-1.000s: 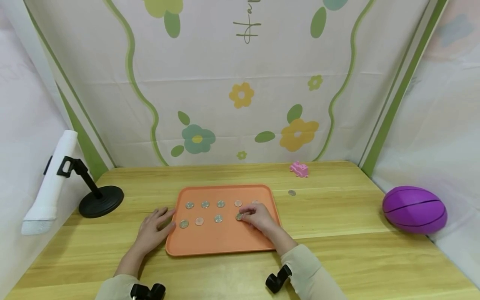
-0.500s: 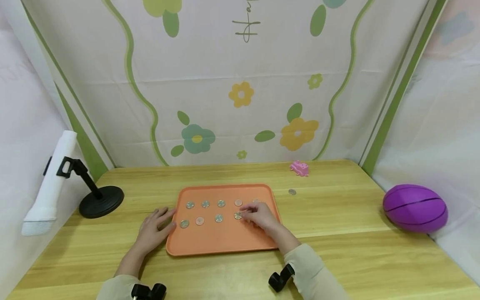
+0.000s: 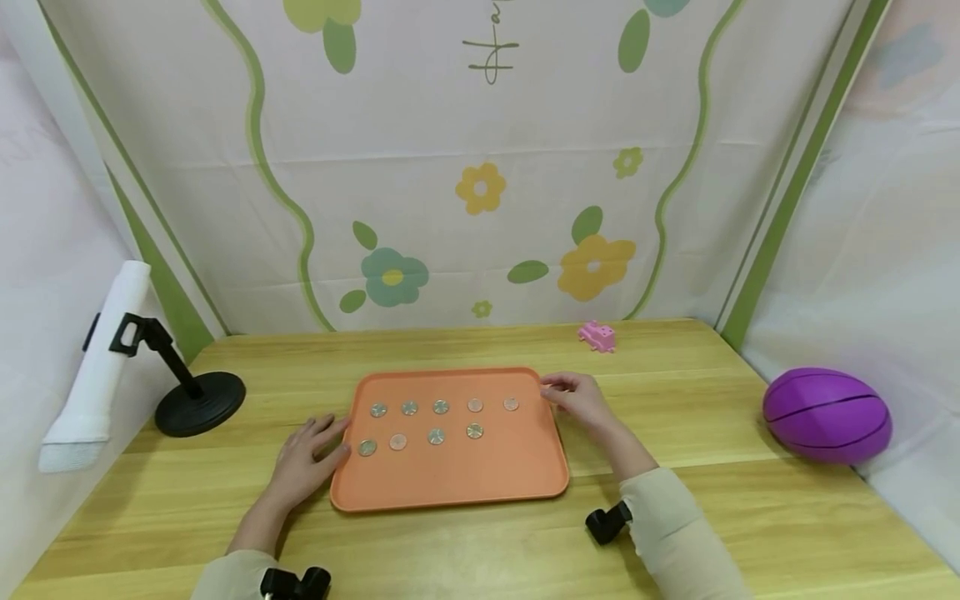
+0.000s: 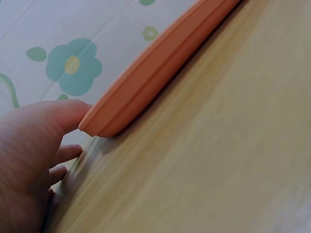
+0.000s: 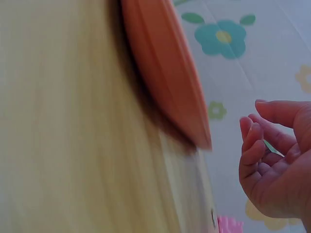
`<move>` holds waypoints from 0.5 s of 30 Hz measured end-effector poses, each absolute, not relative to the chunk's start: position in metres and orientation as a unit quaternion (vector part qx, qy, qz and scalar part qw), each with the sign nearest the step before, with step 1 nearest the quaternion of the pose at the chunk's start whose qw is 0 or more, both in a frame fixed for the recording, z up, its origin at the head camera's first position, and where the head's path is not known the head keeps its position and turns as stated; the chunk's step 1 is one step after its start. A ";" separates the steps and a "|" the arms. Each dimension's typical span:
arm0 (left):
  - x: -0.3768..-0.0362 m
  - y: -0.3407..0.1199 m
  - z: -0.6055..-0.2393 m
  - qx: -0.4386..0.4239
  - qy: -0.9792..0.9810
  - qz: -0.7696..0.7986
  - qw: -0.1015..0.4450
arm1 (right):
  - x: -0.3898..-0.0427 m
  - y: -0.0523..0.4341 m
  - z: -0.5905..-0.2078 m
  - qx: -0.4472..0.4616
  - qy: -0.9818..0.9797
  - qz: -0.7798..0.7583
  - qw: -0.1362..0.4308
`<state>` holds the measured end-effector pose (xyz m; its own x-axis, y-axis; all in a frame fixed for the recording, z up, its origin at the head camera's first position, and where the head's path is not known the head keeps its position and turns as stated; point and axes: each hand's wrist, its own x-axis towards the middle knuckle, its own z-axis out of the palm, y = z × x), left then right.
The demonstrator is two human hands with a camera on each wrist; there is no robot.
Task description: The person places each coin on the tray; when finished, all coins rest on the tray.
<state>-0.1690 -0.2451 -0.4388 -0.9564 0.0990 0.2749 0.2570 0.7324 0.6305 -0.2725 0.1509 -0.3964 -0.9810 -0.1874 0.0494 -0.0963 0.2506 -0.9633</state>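
Several coins, among them a silver coin [image 3: 475, 431] at the right end of the nearer row, lie in two rows on the orange tray [image 3: 450, 487]. My left hand [image 3: 311, 458] rests at the tray's left edge; its fingertips touch the rim in the left wrist view. Just beyond the tray's upper right corner is my right hand [image 3: 581, 400], fingers loosely bent. The right wrist view shows a gap between its thumb and fingers, with nothing held. A loose coin [image 5: 213, 218] lies on the table near the pink toy, seen almost edge-on; in the head view the right hand hides it.
The small pink toy [image 3: 597, 337] sits near the table's back edge. A purple ball [image 3: 827, 415] lies at the right. At the left, a white microphone [image 3: 97, 367] leans in a stand with a black round base [image 3: 200, 404]. A printed cloth hangs behind.
My right hand has let go of the coin at the right end of the nearer row and moved right, off the tray. My left hand stays at the tray's edge.
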 end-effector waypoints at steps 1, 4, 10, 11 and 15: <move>-0.169 -0.245 -0.439 -0.097 -0.924 -0.353 0.112 | -0.276 0.157 -0.397 -0.086 0.788 -0.608 0.034; -0.169 -0.245 -0.438 -0.096 -0.923 -0.355 0.112 | -0.285 0.173 -0.401 -0.062 0.782 -0.620 0.024; -0.169 -0.245 -0.438 -0.095 -0.924 -0.354 0.111 | -0.298 0.197 -0.410 -0.027 0.771 -0.636 0.023; -0.168 -0.245 -0.438 -0.095 -0.924 -0.354 0.111 | -0.300 0.201 -0.411 -0.022 0.770 -0.637 0.025; -0.168 -0.245 -0.438 -0.093 -0.925 -0.353 0.108 | -0.306 0.212 -0.414 0.004 0.771 -0.636 0.032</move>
